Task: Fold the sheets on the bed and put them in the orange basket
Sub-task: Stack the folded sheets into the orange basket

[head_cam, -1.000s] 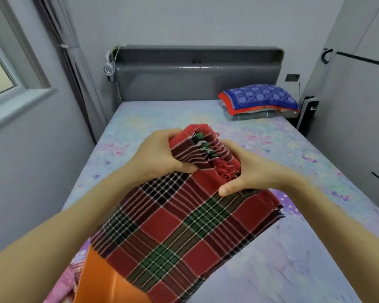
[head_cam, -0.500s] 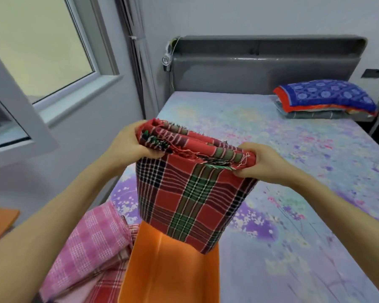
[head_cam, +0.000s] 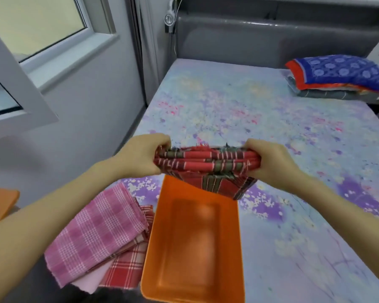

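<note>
The red plaid sheet [head_cam: 208, 165] has been gathered up. A second ago it fanned out slantwise under the grip. Now it is bunched tight between the left hand [head_cam: 140, 156] and right hand [head_cam: 269, 162], which have drawn apart. Its tail hangs just below them, over the far rim of the orange basket [head_cam: 160, 215].

Basket [head_cam: 193, 248]: open above — red sheet [head_cam: 208, 165] over far rim.
Its left: pink cloths [head_cam: 96, 235] touching.
Its right: bare bed [head_cam: 304, 237].
</note>
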The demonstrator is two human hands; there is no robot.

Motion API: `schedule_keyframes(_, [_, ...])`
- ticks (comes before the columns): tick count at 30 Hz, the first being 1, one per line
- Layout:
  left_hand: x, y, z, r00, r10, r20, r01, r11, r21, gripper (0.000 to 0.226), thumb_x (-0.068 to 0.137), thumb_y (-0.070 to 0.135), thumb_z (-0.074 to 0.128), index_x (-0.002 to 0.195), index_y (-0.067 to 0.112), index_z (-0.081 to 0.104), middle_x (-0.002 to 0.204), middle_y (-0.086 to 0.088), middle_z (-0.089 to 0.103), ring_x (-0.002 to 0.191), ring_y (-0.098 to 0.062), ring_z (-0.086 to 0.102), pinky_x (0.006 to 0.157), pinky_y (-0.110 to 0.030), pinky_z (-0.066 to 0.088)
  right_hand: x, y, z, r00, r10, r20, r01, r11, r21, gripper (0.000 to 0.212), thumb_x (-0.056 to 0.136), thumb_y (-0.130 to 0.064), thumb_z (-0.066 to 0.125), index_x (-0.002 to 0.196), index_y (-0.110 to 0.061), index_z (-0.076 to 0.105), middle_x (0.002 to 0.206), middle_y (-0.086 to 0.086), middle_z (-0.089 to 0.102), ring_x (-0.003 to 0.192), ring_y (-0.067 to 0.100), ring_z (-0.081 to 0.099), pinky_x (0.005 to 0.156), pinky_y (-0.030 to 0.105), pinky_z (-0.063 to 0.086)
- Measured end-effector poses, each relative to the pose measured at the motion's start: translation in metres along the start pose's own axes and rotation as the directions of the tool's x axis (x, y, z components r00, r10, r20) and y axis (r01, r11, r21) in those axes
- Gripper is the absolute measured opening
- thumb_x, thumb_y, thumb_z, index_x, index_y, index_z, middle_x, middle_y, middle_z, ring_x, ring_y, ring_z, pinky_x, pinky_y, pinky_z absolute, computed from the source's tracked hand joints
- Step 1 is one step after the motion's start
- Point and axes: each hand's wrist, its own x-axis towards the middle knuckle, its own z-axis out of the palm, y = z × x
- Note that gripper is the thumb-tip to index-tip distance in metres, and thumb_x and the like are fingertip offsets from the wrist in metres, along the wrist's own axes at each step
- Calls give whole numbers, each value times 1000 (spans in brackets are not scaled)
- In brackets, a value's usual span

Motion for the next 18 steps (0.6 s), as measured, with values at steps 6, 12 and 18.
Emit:
schedule_keyframes(6, [-81,-17,144,774,300,558,-475,857,198,42,39,25,72,75,24,50,72,7,50,61,-14,51,55,-24,35,-104,23,145,853,-355,383,462,855,-236,27,66,-12,62,87,-14,45,86,5,65,74,24,64,55,28,50])
schedule_keyframes(12, [-108,-4,281,630,117,768,-442,866,231,30,91,5,45,119,8,55,122,-15,54,111,-34,50,93,-43,37,-135,28,258,620,-61,782,425,865,-269,44,31,-22,89,66,-21,62,70,-2,60,61,17,58,43,24,41])
schedule_keyframes(18, [-120,-11,321,572,47,819,-407,883,233,35,92,3,45,125,8,52,130,-16,47,118,-35,44,96,-46,35,-158,28,288,487,-17,873,399,894,-205,36,83,4,52,118,-5,51,122,18,49,106,35,50,74,43,46])
